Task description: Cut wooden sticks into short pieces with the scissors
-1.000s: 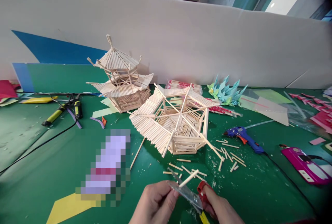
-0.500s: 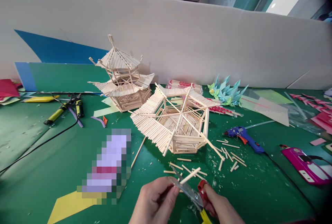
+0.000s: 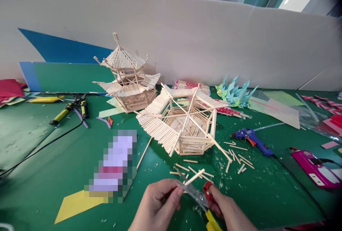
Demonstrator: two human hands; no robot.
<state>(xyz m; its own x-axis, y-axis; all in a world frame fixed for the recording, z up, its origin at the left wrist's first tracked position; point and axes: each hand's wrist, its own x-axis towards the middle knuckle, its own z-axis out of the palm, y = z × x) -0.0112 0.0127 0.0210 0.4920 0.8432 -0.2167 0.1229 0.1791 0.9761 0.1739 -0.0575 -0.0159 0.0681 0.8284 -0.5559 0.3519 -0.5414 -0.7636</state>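
Observation:
My left hand (image 3: 162,202) is closed, its thumb and forefinger pinching the lower end of a thin wooden stick (image 3: 195,176) that slants up to the right. In my right hand (image 3: 224,204) is a pair of scissors (image 3: 196,196) with red and yellow handles. Their blades lie across the stick close to my left fingertips. Beyond the hands stands an unfinished-looking stick pavilion model (image 3: 184,120), with sloping slats on its left and back sides and bare rafters at the front right. Short cut stick pieces (image 3: 239,159) lie scattered before it.
A taller stick pagoda (image 3: 127,77) stands behind left. To the right are a blue glue gun (image 3: 252,141) and a pink power strip (image 3: 314,168), both with cords. Pliers (image 3: 70,109), yellow paper (image 3: 72,206) and a blurred-out purple object (image 3: 114,163) lie left. Blue paper leaves (image 3: 236,92) stand at the back.
The camera view has shifted slightly. Both hands keep the stick and scissors in nearly the same place, and the yellow handle shows a little more.

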